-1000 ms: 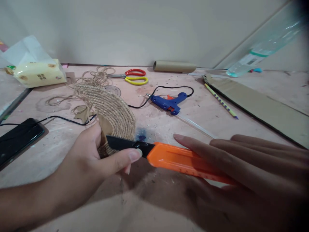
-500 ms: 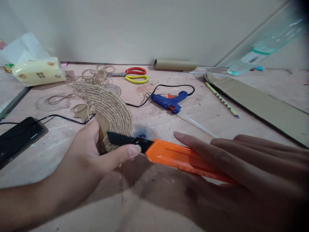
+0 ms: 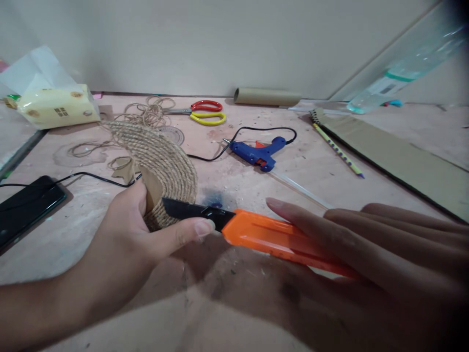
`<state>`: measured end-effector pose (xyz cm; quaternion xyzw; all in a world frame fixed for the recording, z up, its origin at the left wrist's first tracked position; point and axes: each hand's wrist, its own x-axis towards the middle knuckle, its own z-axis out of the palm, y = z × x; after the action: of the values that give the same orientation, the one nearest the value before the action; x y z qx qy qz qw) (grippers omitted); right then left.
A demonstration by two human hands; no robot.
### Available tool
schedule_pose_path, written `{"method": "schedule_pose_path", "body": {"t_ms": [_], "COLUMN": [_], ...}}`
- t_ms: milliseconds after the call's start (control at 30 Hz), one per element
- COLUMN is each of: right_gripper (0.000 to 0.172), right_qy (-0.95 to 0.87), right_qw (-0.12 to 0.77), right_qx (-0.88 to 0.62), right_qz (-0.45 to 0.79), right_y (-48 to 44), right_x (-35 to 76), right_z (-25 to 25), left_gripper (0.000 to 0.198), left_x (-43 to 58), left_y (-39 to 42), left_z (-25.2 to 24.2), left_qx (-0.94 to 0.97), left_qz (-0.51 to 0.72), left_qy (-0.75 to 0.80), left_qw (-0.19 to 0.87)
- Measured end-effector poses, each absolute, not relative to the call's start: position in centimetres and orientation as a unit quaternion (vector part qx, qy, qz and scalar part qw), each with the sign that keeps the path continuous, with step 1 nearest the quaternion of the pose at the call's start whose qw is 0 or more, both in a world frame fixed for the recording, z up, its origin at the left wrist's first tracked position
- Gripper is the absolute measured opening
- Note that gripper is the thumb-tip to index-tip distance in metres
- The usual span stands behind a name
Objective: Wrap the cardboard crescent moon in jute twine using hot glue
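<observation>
Coil (image 3: 178,166): curving in rows of coarse tan twine around smooth brown card (image 3: 152,188); standing left of centre, just above the tabletop (image 3: 234,298) at its near end.
Left hand (image 3: 128,239): gripping the coil's near end, thumb overlapping the knife's black slider; whether it is pressing, cannot tell.
Right hand (image 3: 370,249): holding the knife (image 3: 267,232), fingers lying nearly straight along the handle.
Knife: showing a dark, slant-tipped blade and glossy orange plastic; blade overlapping the coil's near edge, contact unclear.
Glue gun (image 3: 256,152): lying beyond, blue plastic, trailing a clear stick.
Print: bottle (image 3: 394,85) bearing a label, too small for reading.
</observation>
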<state>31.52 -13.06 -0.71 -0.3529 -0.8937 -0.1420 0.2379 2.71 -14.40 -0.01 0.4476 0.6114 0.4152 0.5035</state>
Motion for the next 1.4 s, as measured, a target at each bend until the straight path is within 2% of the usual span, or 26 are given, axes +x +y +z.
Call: {"method": "schedule_pose_path", "body": {"t_ms": [267, 733, 1033, 1400], "right_gripper": [0.066, 0.049, 0.047, 0.055], "right_qy": [-0.895, -0.899, -0.860, -0.893], "right_qw": [0.233, 0.218, 0.255, 0.232], "right_qx": [-0.358, -0.356, -0.415, -0.365], "right_qz": [-0.130, -0.130, -0.150, -0.122], "right_y": [-13.3, -13.4, -14.0, -13.3], "right_x": [31.7, 31.5, 30.7, 31.4], "right_z": [-0.7, -0.4, -1.5, -0.8], "left_gripper": [0.038, 0.034, 0.028, 0.028], "left_x": [2.8, 2.9, 3.0, 3.3], "left_y": [-14.3, -13.9, -14.5, -14.2], "left_z": [0.0, -0.2, -0.3, -0.2], "left_qx": [0.447, 0.453, 0.473, 0.499], "left_qz": [0.430, 0.429, 0.414, 0.428], "left_qy": [0.617, 0.597, 0.580, 0.579], "left_qw": [0.484, 0.504, 0.518, 0.482]}}
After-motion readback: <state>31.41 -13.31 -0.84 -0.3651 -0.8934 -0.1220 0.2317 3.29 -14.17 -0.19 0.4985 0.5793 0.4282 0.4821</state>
